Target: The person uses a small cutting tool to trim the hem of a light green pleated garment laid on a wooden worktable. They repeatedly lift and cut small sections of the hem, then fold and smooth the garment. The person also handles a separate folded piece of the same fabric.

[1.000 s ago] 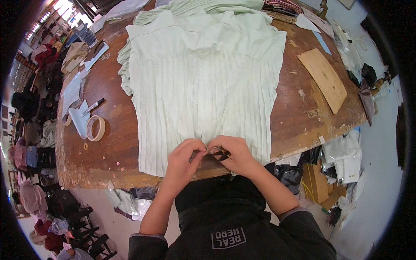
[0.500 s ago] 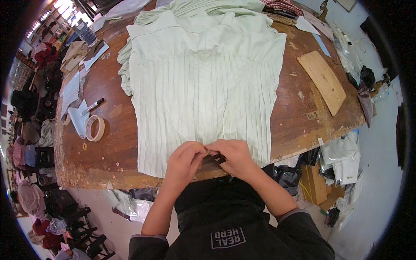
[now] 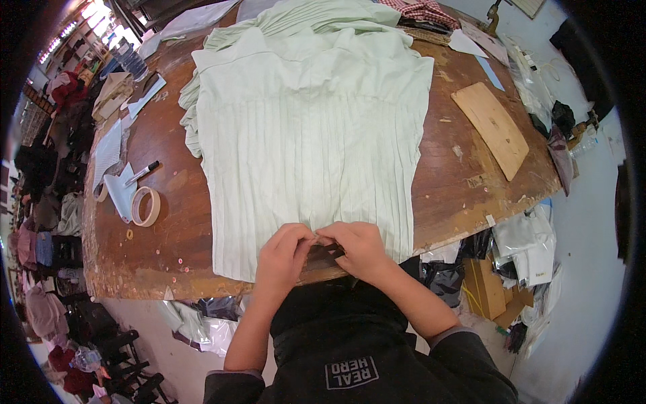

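Note:
A pale green pleated garment (image 3: 309, 135) lies spread over the wooden table, its lower hem near the front edge. At the middle of that hem my left hand (image 3: 286, 250) and my right hand (image 3: 356, 248) meet, thumbs and fingers pinched together. The garment's edge is gathered up between the two hands. Exactly what the fingertips grip is partly hidden, but the cloth runs into both pinches. Behind the spread piece, more pale green cloth (image 3: 323, 17) is heaped.
On the left of the table (image 3: 175, 249) lie a tape roll (image 3: 145, 206), a marker pen (image 3: 142, 173) and blue paper (image 3: 121, 195). A wooden board (image 3: 491, 128) rests at the right. Folded checked cloth (image 3: 420, 12) sits at the back right. Plastic-wrapped packs (image 3: 525, 242) are below the table's right edge.
My hands stay pinched at the hem with only slight finger movement. The whole view has shifted a little, so the table and garment appear slightly farther left.

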A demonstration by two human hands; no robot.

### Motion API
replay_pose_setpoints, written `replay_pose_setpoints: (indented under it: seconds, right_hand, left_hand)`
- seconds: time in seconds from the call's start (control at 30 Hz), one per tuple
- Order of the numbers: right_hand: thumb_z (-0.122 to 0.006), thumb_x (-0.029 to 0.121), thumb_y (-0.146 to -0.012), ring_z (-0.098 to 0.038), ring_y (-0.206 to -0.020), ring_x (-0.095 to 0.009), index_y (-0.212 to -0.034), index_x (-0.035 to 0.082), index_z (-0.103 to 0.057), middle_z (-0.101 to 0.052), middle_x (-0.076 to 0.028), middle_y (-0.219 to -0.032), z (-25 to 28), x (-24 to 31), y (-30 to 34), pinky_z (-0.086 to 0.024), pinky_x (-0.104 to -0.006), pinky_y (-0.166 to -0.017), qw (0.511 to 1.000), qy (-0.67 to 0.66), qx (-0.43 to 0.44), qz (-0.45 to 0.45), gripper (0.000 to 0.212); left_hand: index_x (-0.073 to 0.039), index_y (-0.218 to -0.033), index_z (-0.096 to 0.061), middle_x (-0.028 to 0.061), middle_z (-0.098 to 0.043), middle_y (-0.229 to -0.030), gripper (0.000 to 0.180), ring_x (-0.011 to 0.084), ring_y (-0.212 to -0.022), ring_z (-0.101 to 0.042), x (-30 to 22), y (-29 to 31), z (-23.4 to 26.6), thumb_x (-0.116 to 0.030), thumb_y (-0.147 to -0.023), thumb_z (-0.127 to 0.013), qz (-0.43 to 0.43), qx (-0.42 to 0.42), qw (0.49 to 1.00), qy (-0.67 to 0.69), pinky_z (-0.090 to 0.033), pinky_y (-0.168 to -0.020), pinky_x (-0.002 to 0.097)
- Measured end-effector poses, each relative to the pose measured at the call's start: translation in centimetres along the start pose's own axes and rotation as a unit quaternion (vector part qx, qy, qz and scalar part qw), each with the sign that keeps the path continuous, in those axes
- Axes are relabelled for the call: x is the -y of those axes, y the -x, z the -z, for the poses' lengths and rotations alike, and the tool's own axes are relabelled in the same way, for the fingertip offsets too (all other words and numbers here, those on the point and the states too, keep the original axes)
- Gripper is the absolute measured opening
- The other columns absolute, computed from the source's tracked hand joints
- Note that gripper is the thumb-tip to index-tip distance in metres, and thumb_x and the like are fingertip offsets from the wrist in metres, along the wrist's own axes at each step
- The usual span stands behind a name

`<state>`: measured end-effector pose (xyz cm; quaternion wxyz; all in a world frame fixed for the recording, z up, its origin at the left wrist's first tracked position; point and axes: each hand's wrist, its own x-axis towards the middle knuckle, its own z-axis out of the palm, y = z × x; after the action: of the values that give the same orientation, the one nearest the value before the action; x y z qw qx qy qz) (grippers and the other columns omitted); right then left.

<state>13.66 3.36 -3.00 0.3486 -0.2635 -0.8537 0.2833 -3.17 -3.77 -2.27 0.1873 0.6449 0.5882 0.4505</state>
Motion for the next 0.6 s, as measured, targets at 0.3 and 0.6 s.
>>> replay_pose_setpoints:
  seconds: [0.3,0.6]
  right_hand:
    - [-0.072,-0.003,-0.069,-0.068,-0.074,-0.026,-0.103,0.006,-0.064,-0.067,-0.010,-0.091,0.5,1.0,-0.2,-0.054,-0.0327,-0.064,0.999,-0.015,0.004,-0.052,0.036]
    - [-0.071,0.006,-0.070,-0.067,-0.082,-0.031,-0.107,0.009,-0.063,-0.066,-0.011,-0.092,7.5,3.0,2.5,-0.053,-0.0412,-0.068,0.982,0.093,0.076,-0.149,0.038]
  left_hand:
    - [-0.001,-0.097,-0.061,0.0157,-0.060,-0.097,0.019,0.0353,-0.093,-0.059,-1.2,-0.8,0.9,0.004,-0.079,-0.064,-0.026,0.024,0.996,-0.076,-0.048,-0.084,0.0406]
    - [-0.007,-0.108,-0.064,0.0140,-0.061,-0.105,0.031,0.0360,-0.099,-0.058,-2.3,-3.7,2.2,-0.001,-0.078,-0.064,-0.162,0.107,0.969,-0.151,-0.047,-0.086,0.0424]
